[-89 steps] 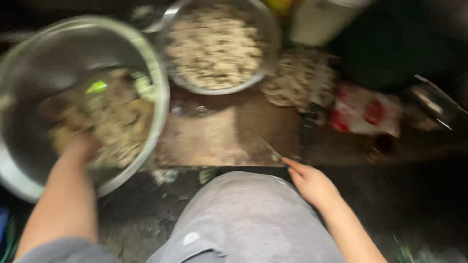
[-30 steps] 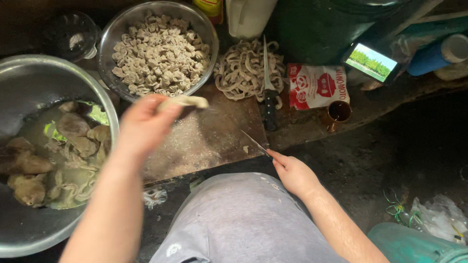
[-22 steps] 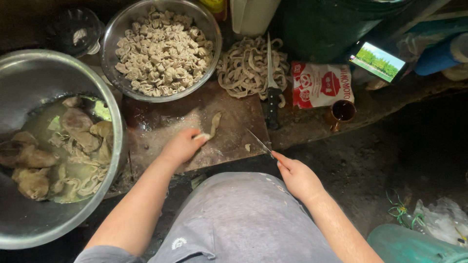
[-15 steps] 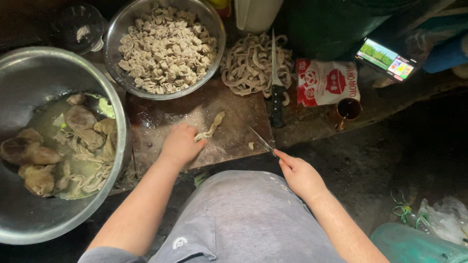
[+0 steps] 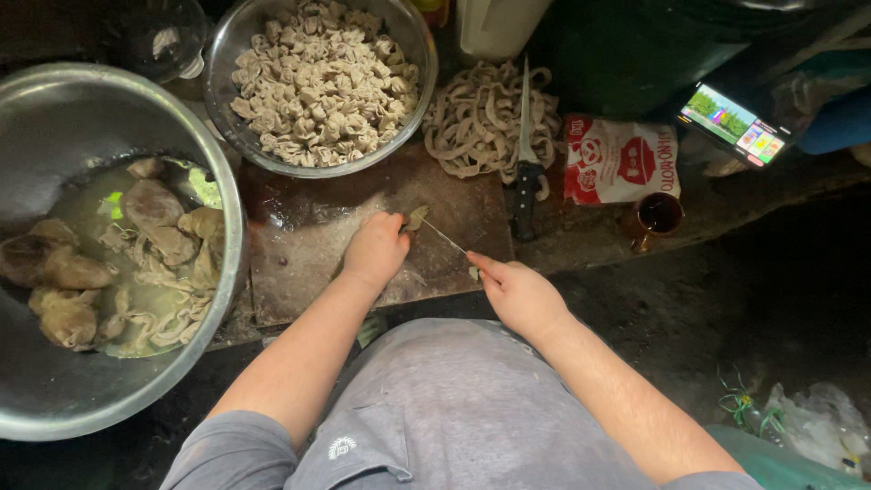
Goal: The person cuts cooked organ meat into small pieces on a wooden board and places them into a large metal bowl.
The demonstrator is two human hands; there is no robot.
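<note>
Head view: left hand (image 5: 374, 249) covers pale strip (image 5: 416, 216).

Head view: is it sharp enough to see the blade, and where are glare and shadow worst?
Head view: sharp, no motion blur; the thin knife in the right hand shows clearly against the cutting board; glare on the big bowl rim and the lit phone screen; the floor at right is lost in deep shadow.

I noted the chopping board (image 5: 308, 263) was wet, dark, worn wood. Both bowls, large (image 5: 36, 381) and small (image 5: 227, 100), were shiny metal. The knife blade (image 5: 524, 109) was bright steel; the packet (image 5: 617, 163) was glossy plastic.
</note>
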